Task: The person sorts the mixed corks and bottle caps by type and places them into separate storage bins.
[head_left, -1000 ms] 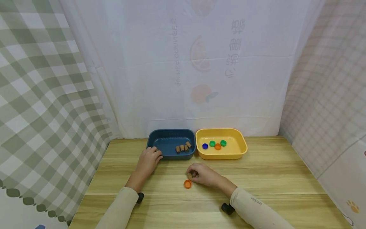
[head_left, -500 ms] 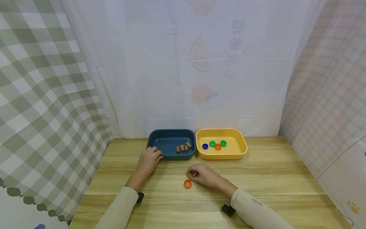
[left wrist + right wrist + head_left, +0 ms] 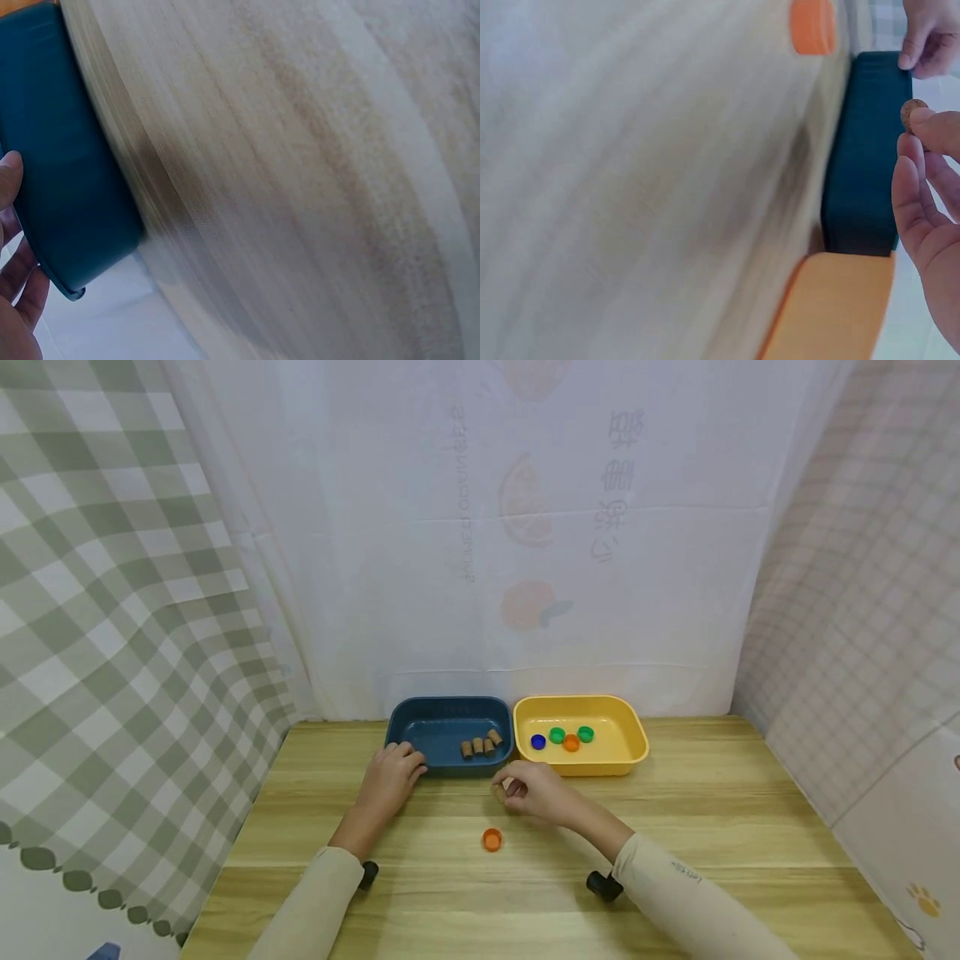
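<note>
Between thumb and fingers my right hand (image 3: 542,793) pinches a cork (image 3: 910,115), just in front of where the two trays meet. My left hand (image 3: 388,783) grips the near left rim of a dark blue tray (image 3: 423,739), thumb on its outer wall and fingers over the edge in the left wrist view. Several corks (image 3: 478,747) lie in the right part of that tray. An orange bottle cap (image 3: 492,840) stays on the table, nearer to me than the right hand and apart from it.
A yellow tray (image 3: 618,745) stands right beside the blue one. In it lie a blue cap (image 3: 538,742), two green caps (image 3: 557,736) and another orange cap (image 3: 572,743). White cloth (image 3: 450,610) hangs behind the wooden table (image 3: 712,827), with patterned cloths on both sides.
My right hand has lifted the cork from beside the orange cap and moved forward toward the trays. The left hand has kept its place on the blue tray's rim.
</note>
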The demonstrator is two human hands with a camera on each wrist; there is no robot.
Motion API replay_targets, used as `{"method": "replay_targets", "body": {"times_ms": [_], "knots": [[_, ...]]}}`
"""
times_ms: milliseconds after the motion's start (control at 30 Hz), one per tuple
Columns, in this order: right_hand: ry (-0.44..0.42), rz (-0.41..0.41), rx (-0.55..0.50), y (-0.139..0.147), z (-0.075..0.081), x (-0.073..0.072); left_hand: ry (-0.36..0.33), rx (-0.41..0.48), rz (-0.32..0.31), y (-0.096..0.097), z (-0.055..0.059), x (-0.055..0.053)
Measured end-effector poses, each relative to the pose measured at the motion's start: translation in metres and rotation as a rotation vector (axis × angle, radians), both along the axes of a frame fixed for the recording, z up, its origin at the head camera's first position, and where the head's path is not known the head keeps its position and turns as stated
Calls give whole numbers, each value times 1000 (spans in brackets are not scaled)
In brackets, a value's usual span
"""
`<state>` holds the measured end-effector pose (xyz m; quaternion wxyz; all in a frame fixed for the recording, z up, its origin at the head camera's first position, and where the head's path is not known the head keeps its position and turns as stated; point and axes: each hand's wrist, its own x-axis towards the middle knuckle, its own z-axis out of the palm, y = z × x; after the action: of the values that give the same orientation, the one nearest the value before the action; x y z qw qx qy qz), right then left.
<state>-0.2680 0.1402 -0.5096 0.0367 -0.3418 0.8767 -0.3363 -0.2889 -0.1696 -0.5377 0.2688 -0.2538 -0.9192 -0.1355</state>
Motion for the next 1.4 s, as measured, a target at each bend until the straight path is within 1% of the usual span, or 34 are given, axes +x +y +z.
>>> {"method": "replay_targets", "body": {"times_ms": [167,300,433,567,700,833,1000,1200,1400], "knots": [[52,-27,-6,0,12,-10,-10,2,1,0,1,0],[93,-64,9,-2,20,-20,-17,-1,1,0,2,-1],[100,-96,27,-4,28,-33,-10,3,-7,0,3,-2],[98,-116,30,-9,36,-46,3,-1,1,0,3,-3],[83,-145,35,-14,43,-56,-18,-1,10,1,3,-2],[40,-181,31,-19,49,-64,-31,-1,9,1,3,-1],[-16,-206,34,-26,53,-73,-28,3,6,0,3,-1],[-47,-213,67,-32,53,-85,-26,3,5,-1,2,0],[-106,-224,74,-32,49,-96,-5,-5,-2,-1,0,1]]}}
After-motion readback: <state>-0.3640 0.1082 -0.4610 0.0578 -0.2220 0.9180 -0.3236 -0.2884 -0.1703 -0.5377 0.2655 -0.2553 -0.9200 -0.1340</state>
